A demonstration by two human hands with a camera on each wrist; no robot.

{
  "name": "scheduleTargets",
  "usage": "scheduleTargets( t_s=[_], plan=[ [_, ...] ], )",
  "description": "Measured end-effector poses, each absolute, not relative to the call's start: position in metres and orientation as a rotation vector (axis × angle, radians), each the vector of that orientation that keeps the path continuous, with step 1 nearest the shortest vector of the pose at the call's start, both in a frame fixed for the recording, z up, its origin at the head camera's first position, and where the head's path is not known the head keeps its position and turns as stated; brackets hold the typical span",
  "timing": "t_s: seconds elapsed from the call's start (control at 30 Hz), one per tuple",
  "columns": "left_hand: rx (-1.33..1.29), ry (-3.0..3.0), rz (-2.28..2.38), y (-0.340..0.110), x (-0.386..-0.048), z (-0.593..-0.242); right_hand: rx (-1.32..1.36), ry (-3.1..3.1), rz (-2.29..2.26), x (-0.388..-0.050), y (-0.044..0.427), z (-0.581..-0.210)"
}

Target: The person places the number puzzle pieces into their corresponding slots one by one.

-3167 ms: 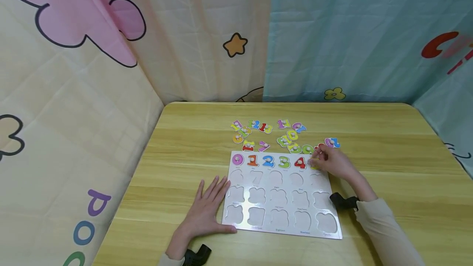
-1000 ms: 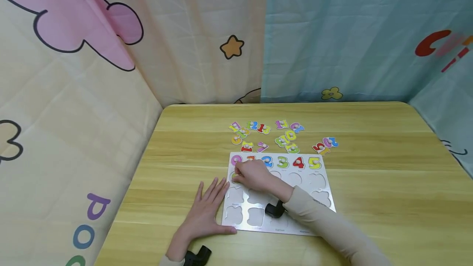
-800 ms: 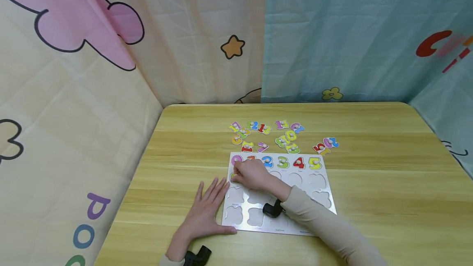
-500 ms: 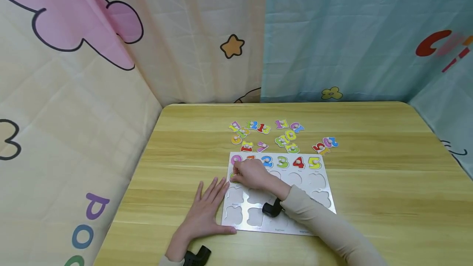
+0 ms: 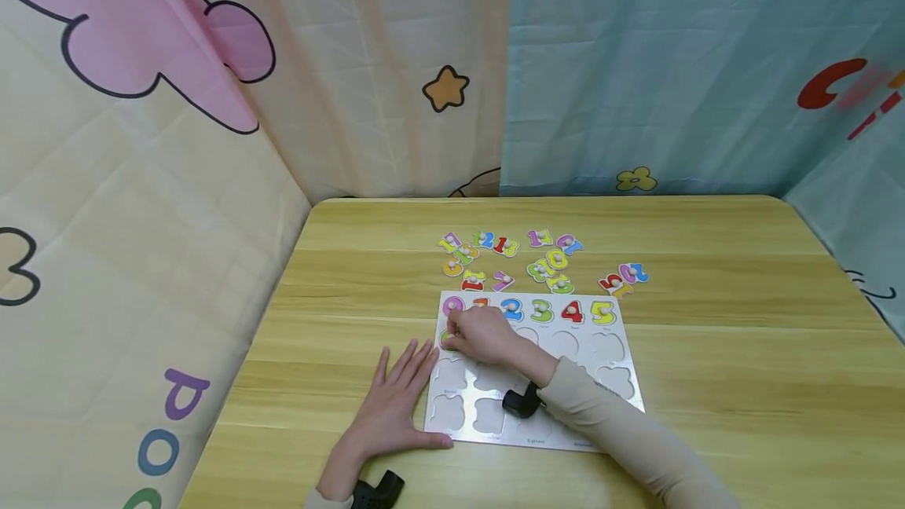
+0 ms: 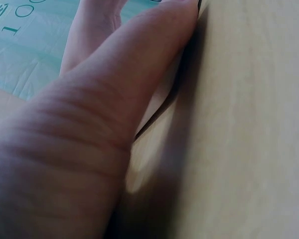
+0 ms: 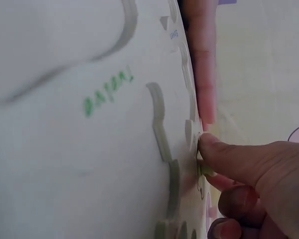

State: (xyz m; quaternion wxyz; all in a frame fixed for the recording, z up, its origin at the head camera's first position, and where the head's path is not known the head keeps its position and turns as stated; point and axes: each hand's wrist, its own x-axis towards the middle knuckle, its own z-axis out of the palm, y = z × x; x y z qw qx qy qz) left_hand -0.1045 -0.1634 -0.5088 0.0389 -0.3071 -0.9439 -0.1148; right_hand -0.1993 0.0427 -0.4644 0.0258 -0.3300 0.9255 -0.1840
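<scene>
A white number-puzzle board (image 5: pixel 470 393) lies on the table with pieces 0 to 5 along its top row. My right hand (image 5: pixel 484 335) reaches across the board to the first slot of the second row. There it pinches a green number puzzle piece (image 5: pixel 446 341), mostly hidden under the fingers. In the right wrist view, thumb and finger hold the piece's knob (image 7: pixel 208 171) close against the board. My left hand (image 5: pixel 397 407) lies flat with spread fingers at the board's left edge, fingertips and thumb touching it. The yellow 5 (image 5: pixel 603 313) sits in its slot.
Loose number pieces (image 5: pixel 540 268) are scattered behind the board, with a small cluster (image 5: pixel 622 280) off its back right corner. Cut-out slots (image 5: pixel 447 413) cover the lower rows. Printed curtains hang around the wooden table (image 5: pixel 742 336).
My right hand has moved from the board's top right corner to its left side, and the green piece has left the spot behind the board. Lately both hands stay nearly still.
</scene>
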Motion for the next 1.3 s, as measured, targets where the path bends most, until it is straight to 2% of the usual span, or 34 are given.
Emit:
scheduleTargets(
  t_s=[0.2,0.47,0.7,1.17,1.3],
  plan=[
    [-0.952,-2.876,-0.364,-0.163,-0.105,-0.508,-0.994,2.780,-0.671,-0.210,0.054,-0.459],
    [-0.939,-2.889,-0.379,-0.163,-0.106,-0.508,-0.512,3.002,-0.808,-0.244,0.083,-0.458],
    [-0.933,-2.895,-0.356,-0.163,-0.106,-0.508,-0.259,3.059,-0.738,-0.258,0.101,-0.468],
    [-0.931,-2.862,-0.369,-0.164,-0.105,-0.509,-0.208,3.096,-0.697,-0.259,0.106,-0.467],
    [-0.938,-2.859,-0.373,-0.164,-0.103,-0.511,-0.286,3.073,-0.742,-0.253,0.109,-0.462]
  ],
)
